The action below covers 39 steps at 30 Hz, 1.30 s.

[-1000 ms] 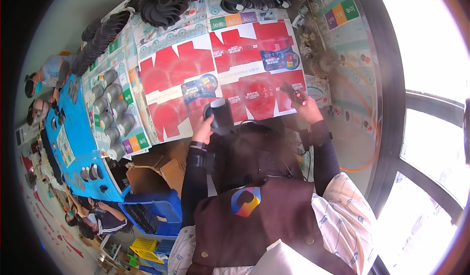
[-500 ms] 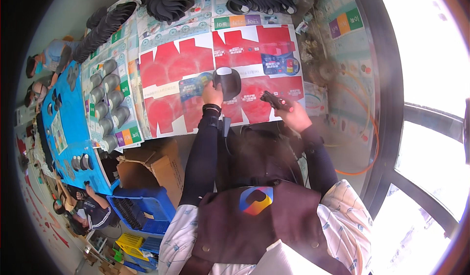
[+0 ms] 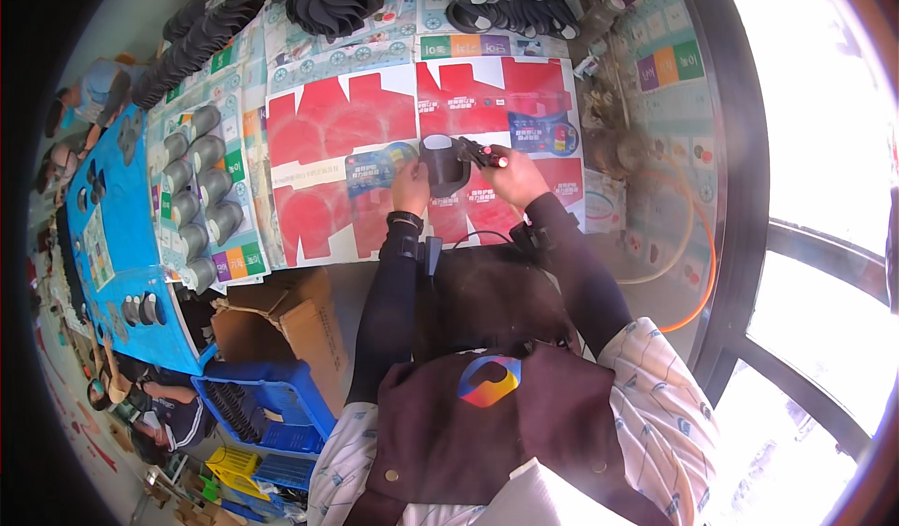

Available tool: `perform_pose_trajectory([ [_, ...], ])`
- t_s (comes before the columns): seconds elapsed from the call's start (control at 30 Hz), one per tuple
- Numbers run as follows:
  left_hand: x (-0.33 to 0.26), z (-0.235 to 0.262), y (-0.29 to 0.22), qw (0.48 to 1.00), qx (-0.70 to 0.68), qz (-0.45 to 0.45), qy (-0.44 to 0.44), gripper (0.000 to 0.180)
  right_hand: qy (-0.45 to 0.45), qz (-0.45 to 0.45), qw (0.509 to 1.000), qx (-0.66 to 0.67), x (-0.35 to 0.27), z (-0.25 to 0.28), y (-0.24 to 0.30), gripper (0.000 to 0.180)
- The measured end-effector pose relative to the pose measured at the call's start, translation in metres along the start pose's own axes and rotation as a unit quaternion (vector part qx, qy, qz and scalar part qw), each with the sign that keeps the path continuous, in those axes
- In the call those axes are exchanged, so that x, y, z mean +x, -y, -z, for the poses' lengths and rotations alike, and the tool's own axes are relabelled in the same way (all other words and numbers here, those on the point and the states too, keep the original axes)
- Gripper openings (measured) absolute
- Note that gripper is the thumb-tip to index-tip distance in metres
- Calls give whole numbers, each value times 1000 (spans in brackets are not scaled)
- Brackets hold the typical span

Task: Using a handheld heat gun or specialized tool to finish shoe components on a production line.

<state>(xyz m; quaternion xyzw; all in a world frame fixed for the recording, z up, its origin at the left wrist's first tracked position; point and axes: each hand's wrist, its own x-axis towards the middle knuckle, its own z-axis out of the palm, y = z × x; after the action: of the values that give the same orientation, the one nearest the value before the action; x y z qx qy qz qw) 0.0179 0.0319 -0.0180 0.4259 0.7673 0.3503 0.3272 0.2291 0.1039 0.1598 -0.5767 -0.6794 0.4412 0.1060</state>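
Note:
My left hand is closed on the left edge of a dark grey, curved, shell-like piece with a whitish patch at its far end. My right hand grips a black tool that looks like a spray gun, with small red knobs. Its front end points left and sits at the right rim of the piece; whether they touch I cannot tell. Under both hands lie red and white printed cardboard sheets. The fingers' undersides are hidden.
Stacks of dark curved pieces line the table's far side. Single grey pieces stand in rows at left. An orange hose loops at right. A cardboard box and blue crate stand lower left. People sit along a blue table.
My right hand has moved left with the spray gun, from apart to the right rim of the grey piece. My left hand keeps its hold, with the piece slightly turned and lower.

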Motion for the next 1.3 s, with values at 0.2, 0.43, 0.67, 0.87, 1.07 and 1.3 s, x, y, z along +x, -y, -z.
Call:
perform_pose_trajectory([
  [0.2, 5, -6, 4, 997, -67, 32, 26, 38, 55, -6, 998, 12, 6, 0, -3, 29],
  [0.43, 11, -8, 25, 991, -117, 34, 60, 33, 43, -6, 998, -39, 6, 8, -3, 26],
  [0.67, 12, -15, 24, 986, -143, 45, 74, 33, 21, -5, 1000, 4, 3, 5, 7, 33],
  [0.87, 11, -12, 17, 985, -137, 58, 90, 34, 2, -63, 997, -53, -16, 11, -7, 30],
  [1.07, 13, -8, 24, 986, -124, 81, 81, 39, 14, -25, 999, 14, -10, -1, 4, 29],
  [1.3, 10, 1, 6, 960, -203, 140, 135, 36, 83, 26, 996, -13, 2, 4, -6, 28],
])
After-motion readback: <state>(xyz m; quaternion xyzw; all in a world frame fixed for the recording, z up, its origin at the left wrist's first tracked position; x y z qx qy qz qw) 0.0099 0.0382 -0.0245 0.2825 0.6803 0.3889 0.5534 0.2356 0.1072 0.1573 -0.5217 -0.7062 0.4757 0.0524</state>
